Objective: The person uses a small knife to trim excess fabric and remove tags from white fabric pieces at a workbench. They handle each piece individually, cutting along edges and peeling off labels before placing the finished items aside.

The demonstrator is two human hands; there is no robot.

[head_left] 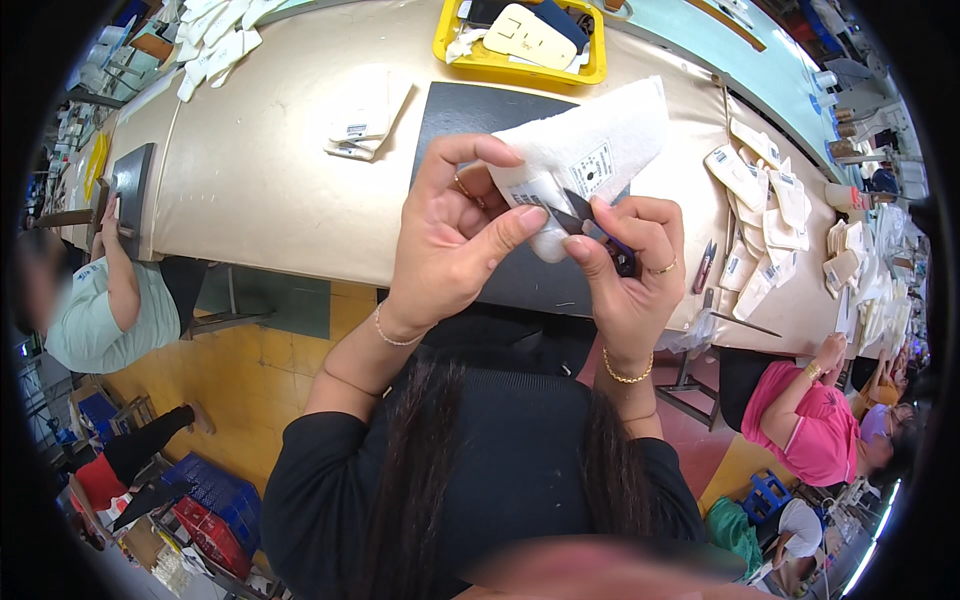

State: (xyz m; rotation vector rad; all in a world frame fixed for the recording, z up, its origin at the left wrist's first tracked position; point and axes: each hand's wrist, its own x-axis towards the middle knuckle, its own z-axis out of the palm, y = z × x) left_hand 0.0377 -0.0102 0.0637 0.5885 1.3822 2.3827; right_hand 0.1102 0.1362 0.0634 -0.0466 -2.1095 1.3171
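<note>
A folded piece of white cloth (625, 120) with small dark printed marks is held up above a dark grey board (450, 110). My left hand (445, 240) grips its left side, with the thumb pressed on the front near a printed mark. In my right hand (635, 260) is a pair of thread snips (567, 214), their dark blades lying against the cloth close to my left thumb. The fingers of the right hand wrap round the snips and partly hide the handle. Left of the board, a small stack of similar white pieces (365, 118) lies on the table.
A yellow tray (441, 45) with mixed items stands at the table's far side. To the right lie a heap of white printed pieces (765, 215) and another pair of snips (705, 266). A person in pink (805, 420) works at right, one in light green (95, 320) at left.
</note>
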